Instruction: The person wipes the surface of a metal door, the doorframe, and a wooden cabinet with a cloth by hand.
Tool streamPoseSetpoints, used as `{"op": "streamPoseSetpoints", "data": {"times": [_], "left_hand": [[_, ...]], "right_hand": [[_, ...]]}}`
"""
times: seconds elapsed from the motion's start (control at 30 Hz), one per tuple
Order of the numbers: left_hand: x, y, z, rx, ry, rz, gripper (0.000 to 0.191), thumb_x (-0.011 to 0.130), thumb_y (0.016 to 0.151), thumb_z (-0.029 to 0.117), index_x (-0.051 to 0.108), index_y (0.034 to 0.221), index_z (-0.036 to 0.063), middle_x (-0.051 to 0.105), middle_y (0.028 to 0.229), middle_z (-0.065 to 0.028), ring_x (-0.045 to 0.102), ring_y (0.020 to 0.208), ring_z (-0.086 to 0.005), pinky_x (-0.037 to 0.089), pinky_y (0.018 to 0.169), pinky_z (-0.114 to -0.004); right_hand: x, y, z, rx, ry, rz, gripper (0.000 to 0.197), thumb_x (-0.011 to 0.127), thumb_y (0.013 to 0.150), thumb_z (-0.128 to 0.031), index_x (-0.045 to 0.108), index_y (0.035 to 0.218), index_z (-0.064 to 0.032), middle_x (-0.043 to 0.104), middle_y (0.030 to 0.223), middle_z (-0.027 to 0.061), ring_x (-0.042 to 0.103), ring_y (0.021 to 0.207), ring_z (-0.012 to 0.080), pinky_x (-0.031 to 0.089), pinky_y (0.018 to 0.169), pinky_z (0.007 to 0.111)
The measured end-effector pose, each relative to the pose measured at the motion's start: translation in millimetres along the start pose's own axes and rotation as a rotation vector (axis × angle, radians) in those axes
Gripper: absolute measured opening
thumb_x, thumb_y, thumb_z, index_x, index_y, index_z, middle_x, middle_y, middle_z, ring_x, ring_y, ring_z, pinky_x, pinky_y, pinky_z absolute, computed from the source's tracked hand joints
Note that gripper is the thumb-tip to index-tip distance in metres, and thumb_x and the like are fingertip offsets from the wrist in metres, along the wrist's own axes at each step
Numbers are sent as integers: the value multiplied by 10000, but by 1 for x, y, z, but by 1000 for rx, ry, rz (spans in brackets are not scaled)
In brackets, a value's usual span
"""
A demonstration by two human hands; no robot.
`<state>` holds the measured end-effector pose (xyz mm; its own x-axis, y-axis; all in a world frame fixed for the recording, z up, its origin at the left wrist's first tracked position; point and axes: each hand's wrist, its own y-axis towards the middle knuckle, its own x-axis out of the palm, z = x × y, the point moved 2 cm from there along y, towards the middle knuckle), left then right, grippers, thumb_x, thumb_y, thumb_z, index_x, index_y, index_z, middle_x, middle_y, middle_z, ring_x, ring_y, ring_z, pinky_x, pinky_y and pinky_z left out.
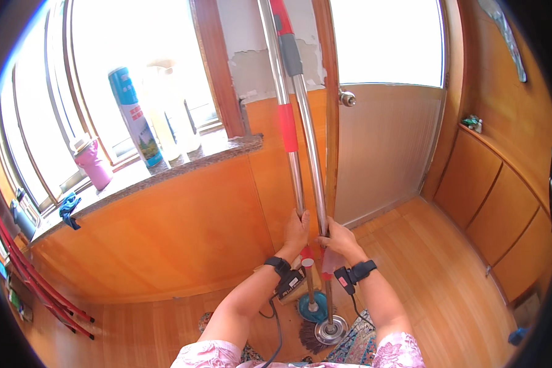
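Two metal spin-mop poles stand nearly upright, side by side in front of me. My left hand [296, 234] is wrapped around the left mop pole [296, 172], below its red sleeve [288, 128]. The right mop pole [310, 133], with a red and grey grip [290, 53] higher up, is held in my right hand [342, 239]. Down on the floor, near my feet, are a teal round mop head [319, 309] and a silver disc mop head [331, 330] with grey-brown strands beside it. Both wrists carry black strapped devices with cables.
A granite windowsill [202, 154] on the left bears a blue-and-white spray can [135, 117], pale bottles, a pink container [94, 163] and a blue cloth [69, 209]. A door [386, 142] stands ahead. Wooden cabinets [476, 202] line the right; red metal legs [39, 285] stand left.
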<state>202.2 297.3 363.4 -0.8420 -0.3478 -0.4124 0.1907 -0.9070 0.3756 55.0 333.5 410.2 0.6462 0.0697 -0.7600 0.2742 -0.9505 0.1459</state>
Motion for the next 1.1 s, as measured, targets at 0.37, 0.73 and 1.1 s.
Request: {"op": "streamPoseSetpoints", "data": {"times": [0.37, 0.73, 1.1], "left_hand": [[-78, -41, -53, 15, -51, 2, 495, 485, 851, 327, 392, 1194, -18, 538, 1066, -218, 537, 958, -366, 432, 800, -394], [-363, -1, -50, 585, 796, 780, 336, 517, 774, 147, 487, 1086, 27, 470, 1135, -190, 388, 1107, -324, 289, 937, -416], [-456, 55, -62, 531, 1109, 758, 239, 535, 789, 281, 558, 885, 64, 522, 853, -102, 467, 829, -275, 362, 755, -405]], "right_hand": [[20, -32, 35, 81, 377, 500, 519, 665, 691, -117, 456, 1145, 23, 590, 942, 133, 556, 887, 202, 444, 785, 305], [29, -58, -40, -109, 642, 970, 339, 527, 814, -73, 442, 1135, -5, 519, 1029, 99, 495, 941, 175, 393, 850, 301], [92, -40, -119, -283, 1066, 686, 586, 574, 788, -82, 268, 1287, -57, 421, 1189, 105, 427, 1077, 202, 347, 941, 334]]}}
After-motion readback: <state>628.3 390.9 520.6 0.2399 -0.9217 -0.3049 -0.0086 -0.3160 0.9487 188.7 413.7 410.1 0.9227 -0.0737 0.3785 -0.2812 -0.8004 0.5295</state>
